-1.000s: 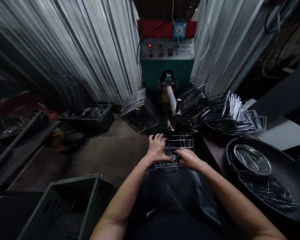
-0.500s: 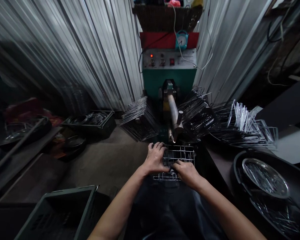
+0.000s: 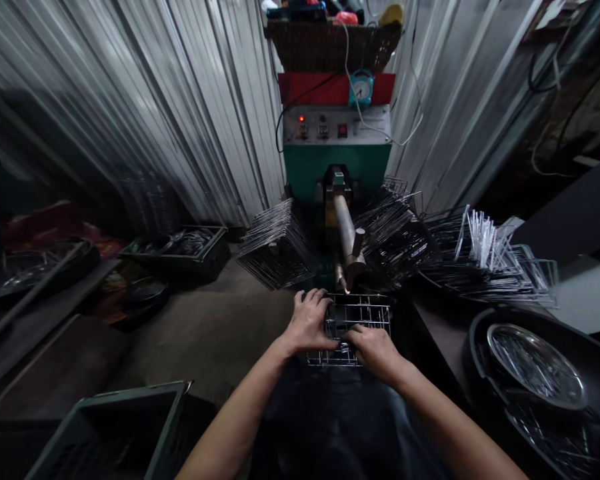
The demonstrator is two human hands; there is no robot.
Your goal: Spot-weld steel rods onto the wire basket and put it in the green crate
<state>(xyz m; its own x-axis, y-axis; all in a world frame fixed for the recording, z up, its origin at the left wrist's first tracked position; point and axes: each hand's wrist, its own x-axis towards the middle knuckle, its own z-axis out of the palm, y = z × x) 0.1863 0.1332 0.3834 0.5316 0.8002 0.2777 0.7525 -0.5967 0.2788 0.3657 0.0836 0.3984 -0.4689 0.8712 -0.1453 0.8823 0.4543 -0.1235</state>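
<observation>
A wire grid of thin shiny rods lies in front of me, below the electrode tip of a green spot welder. My left hand grips its left side, fingers over the far part and thumb stretched towards the middle. Beside that thumb, the bent fingers of my right hand close on the near middle wires of the grid. Whether a small loose piece sits between those fingertips is too dark to tell. The tip looks close to the grid's far edge; contact cannot be made out.
Stacked bent wire frames stand left of the welder, and more wire frames lean on its right. Further right lies a pile of wire parts. A black tub holds a metal bowl of rods. A green crate sits lower left.
The whole scene sits slightly lower in the picture, as the head camera has tilted up a little. Both hands keep the same hold on the wire grid.
</observation>
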